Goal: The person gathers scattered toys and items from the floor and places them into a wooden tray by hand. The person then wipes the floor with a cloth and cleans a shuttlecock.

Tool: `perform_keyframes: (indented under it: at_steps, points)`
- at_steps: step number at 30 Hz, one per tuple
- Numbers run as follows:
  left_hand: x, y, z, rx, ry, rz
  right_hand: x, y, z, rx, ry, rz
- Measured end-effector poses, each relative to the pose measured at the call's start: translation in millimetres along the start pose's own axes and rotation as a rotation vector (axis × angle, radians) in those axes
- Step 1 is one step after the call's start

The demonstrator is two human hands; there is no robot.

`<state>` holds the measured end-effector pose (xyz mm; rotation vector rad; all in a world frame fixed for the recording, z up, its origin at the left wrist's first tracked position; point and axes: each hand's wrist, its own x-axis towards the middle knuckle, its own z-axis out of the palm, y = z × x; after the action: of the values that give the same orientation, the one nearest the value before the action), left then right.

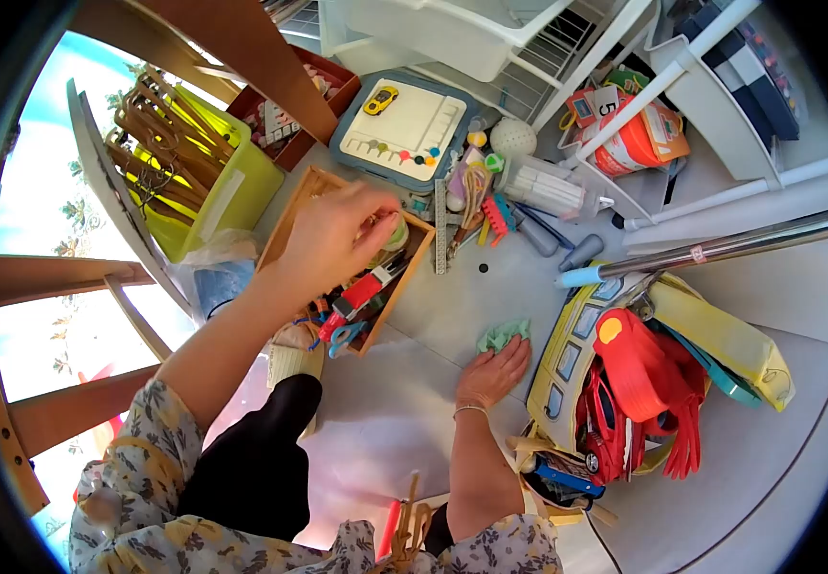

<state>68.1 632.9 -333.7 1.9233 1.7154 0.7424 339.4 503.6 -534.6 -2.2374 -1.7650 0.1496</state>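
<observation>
My left hand [342,228] is closed above a wooden box [421,251], fingers bent together. At its fingertips is a small round, pale green item [396,232], partly hidden, which I cannot identify. Inside the box lie a red and white item [361,293], blue-handled scissors [345,337] and other small things. My right hand [496,373] presses a crumpled light green cloth [506,334] against the grey floor [404,402], its fingers lying over the cloth's lower edge.
A lime green bin [232,182] of wooden hangers stands left. Behind the box sits a drawing board [419,110]. Small toys, a ruler [441,230] and a clear container [543,187] lie beyond the hands. To the right is a yellow bus-shaped bin [559,359] with red toys; a metal pole [720,251] juts in.
</observation>
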Motion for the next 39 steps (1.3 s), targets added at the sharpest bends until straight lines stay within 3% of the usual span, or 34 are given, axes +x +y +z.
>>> perform_keyframes:
  at_steps: [6, 9, 12, 16, 20, 25, 27, 34, 35, 37, 39]
  points:
    - [102, -15, 45, 0.267, -0.165, 0.124, 3, -3, -7, 0.0, -0.053, 0.027]
    - [143, -24, 81, 0.348, -0.281, 0.09, 4, -1, -7, -0.01, -0.071, 0.036]
    - [174, -27, 120, 0.425, -0.267, -0.04, 1, 6, 1, -0.037, -0.036, 0.014]
    - [203, -46, 156, 0.464, -0.134, 0.009, 4, 5, -5, 0.014, -0.037, 0.036]
    - [218, -57, 145, 0.52, -0.173, 0.119, 3, 7, -1, 0.029, -0.036, 0.026]
    - [179, -37, 79, 0.42, -0.151, 0.031, 2, 3, -3, -0.035, -0.108, 0.02]
    - [154, -43, 44, 0.313, -0.071, 0.354, 2, 4, -3, -0.015, -0.078, 0.023]
    - [44, -36, -61, 0.179, -0.182, -0.065, 0, 4, -2, -0.006, 0.006, -0.028]
    - [31, -47, -68, 0.181, -0.181, -0.079, 0, 3, -3, -0.004, -0.004, -0.037]
    - [7, -81, -72, 0.284, -0.382, -0.262, 2, -1, -7, -0.006, 0.002, -0.023]
    - [-15, -115, -61, 0.263, -0.43, -0.246, 1, -1, -6, -0.009, 0.001, -0.028]
